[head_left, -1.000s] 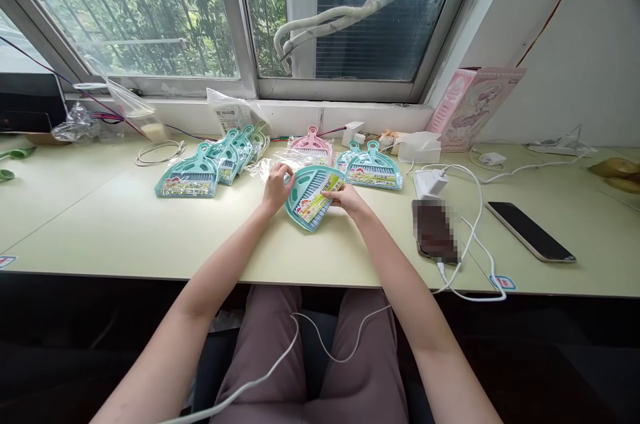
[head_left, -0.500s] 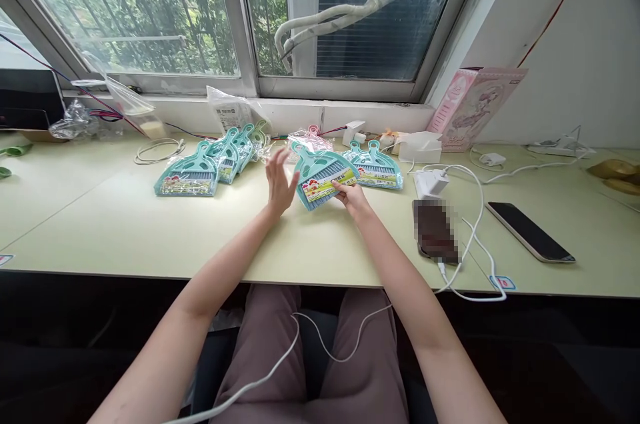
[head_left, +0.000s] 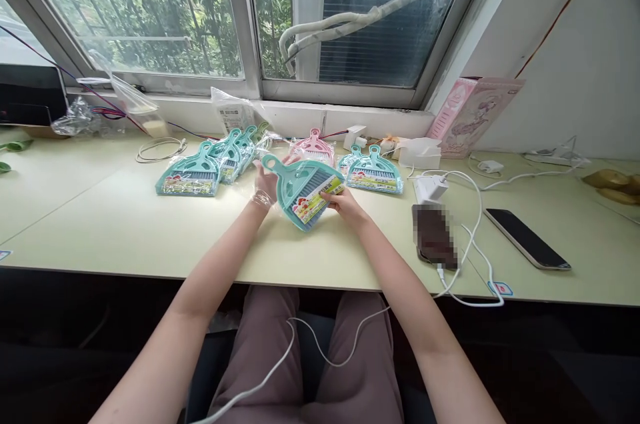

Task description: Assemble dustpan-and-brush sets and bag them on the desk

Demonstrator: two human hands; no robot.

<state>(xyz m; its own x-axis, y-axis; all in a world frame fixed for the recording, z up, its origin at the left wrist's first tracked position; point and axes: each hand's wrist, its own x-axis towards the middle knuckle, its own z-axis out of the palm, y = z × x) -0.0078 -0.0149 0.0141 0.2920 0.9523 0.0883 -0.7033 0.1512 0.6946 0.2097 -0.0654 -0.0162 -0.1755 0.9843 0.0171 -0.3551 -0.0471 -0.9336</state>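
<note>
A teal dustpan-and-brush set (head_left: 305,187) in clear wrap is held tilted above the table, its handle pointing up and left and its printed label facing me. My right hand (head_left: 345,205) pinches its lower right edge, thumb over the label. Behind the handle is my left hand (head_left: 265,183), close against the set; most of its fingers are hidden, so its grip is unclear. Clear plastic film (head_left: 261,199) lies across the left wrist. More wrapped teal sets (head_left: 190,171) lie to the left, others (head_left: 375,171) to the right, and a pink set (head_left: 315,144) sits behind.
On the right of the table (head_left: 200,231) are a charging phone (head_left: 434,237) with looping white cable, a second phone (head_left: 527,239) and a white adapter (head_left: 431,187). A pink box (head_left: 475,117) leans at the wall. Plastic bags (head_left: 233,111) lie along the sill.
The held set has come left and nearer to me, turning more upright. My left hand, spread beside it before, has moved behind its handle. My right hand keeps its hold.
</note>
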